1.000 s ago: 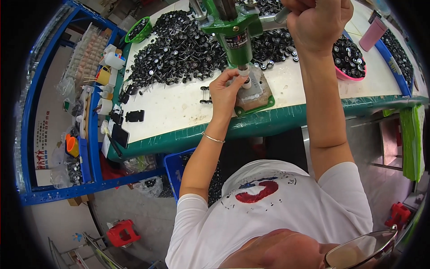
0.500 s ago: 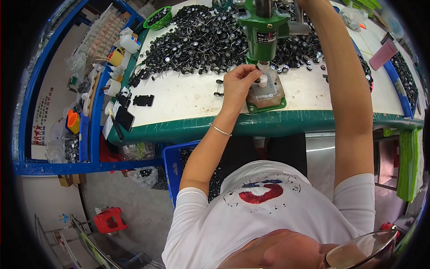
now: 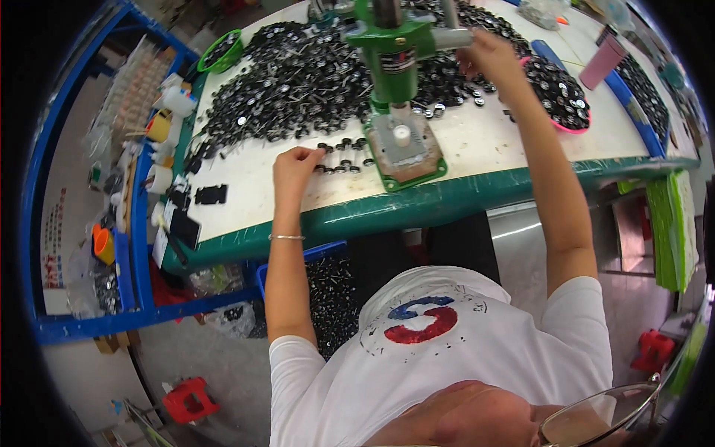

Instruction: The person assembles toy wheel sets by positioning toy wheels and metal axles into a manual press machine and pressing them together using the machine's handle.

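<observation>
My left hand point(image 3: 293, 167) is at the table's front left, its thumb and fingertips pinched on a small black-wheeled axle point(image 3: 322, 151). Beside it, a few more wheel axles point(image 3: 346, 156) lie in a short row left of the press base. The green hand press point(image 3: 393, 63) stands upright, with a white round fixture point(image 3: 402, 134) on its base plate and no hand on it. Near the end of the press's side bar point(image 3: 453, 39), my right hand point(image 3: 488, 58) hangs over the wheels with its fingers loosely bent and apart; nothing shows in them.
A large heap of black wheels and axles point(image 3: 298, 82) covers the back of the table. On the right are a pink tray of wheels point(image 3: 588, 119) and a pink tumbler point(image 3: 603, 63). A green basket point(image 3: 237, 54) is far left; a blue bin point(image 3: 264, 279) sits below the edge.
My left hand has moved from the press fixture leftward to the row of axles. My right hand has come down from the top of the press lever. The view has shifted slightly.
</observation>
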A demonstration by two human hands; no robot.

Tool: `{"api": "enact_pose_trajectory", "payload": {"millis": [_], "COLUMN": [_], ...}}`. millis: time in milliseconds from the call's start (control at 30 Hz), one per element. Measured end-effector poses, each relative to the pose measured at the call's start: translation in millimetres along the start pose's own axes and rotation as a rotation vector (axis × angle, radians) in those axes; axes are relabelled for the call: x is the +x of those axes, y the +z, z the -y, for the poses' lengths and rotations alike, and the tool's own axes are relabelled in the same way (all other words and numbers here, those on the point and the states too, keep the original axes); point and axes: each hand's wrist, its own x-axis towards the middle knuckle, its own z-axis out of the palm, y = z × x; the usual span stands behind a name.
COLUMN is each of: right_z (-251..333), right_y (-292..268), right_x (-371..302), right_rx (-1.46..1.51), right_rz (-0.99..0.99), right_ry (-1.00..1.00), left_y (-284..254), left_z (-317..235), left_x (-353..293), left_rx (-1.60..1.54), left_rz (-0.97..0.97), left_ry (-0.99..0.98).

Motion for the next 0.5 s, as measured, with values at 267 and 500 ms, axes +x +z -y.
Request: {"api": "enact_pose_trajectory", "payload": {"millis": [267,500], "right_z": [-64,-77], "right_y": [45,43], "right_x": [-74,-76], "right_rx": [-0.557,-0.511], "right_rz": [0.179,0.133], "right_ry": [-0.23,-0.185], "left_y": [14,33], "left_z": [-1,-11], "left_x": [22,35], "left_rx": [0.058,0.099], "left_rz": [-0.22,-0.135], "left_ry": [0.308,0.226]}}
